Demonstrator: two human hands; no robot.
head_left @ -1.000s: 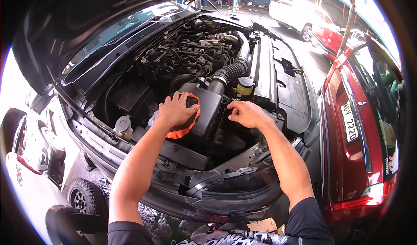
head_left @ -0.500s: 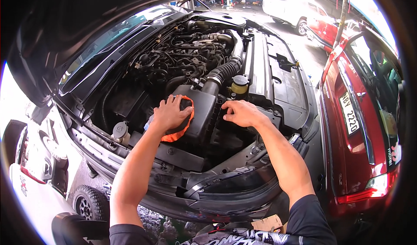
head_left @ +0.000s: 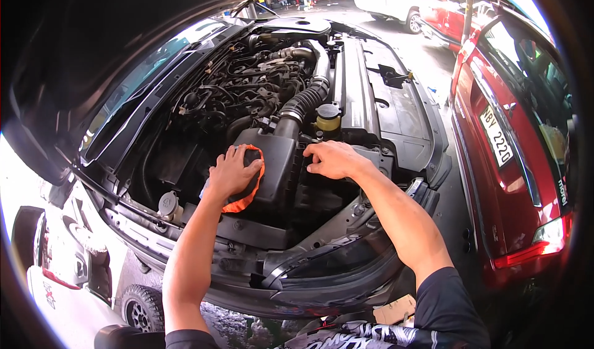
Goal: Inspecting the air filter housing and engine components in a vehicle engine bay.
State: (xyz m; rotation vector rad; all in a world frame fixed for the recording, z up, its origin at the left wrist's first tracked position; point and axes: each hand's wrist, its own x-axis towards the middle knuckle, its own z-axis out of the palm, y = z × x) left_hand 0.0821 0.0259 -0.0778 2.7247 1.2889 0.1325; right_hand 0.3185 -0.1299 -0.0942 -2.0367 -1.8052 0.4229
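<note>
My left hand (head_left: pixel 233 172) lies with fingers spread over a dark, round-edged piece with a bright orange border (head_left: pixel 252 199). That piece rests against the left part of a black air filter housing (head_left: pixel 276 168), and my palm hides much of it. At the housing's right edge is my right hand (head_left: pixel 335 159). Its fingers are bent, with a gap between thumb and forefinger and nothing visible in it. The other right fingertips are partly hidden. A ribbed black intake hose (head_left: pixel 303 103) runs from the housing toward the engine (head_left: pixel 247 80).
A reservoir with yellowish fluid (head_left: pixel 328 121) stands beyond my right hand. A pale grey cap (head_left: pixel 167 203) sits at the left front of the bay. Overhead at left hangs the raised hood (head_left: pixel 124 34). A red vehicle (head_left: pixel 479 170) is parked close on the right.
The whole view has shifted, so the car and both hands appear slightly further left. Both hands keep about the same places on the housing.
</note>
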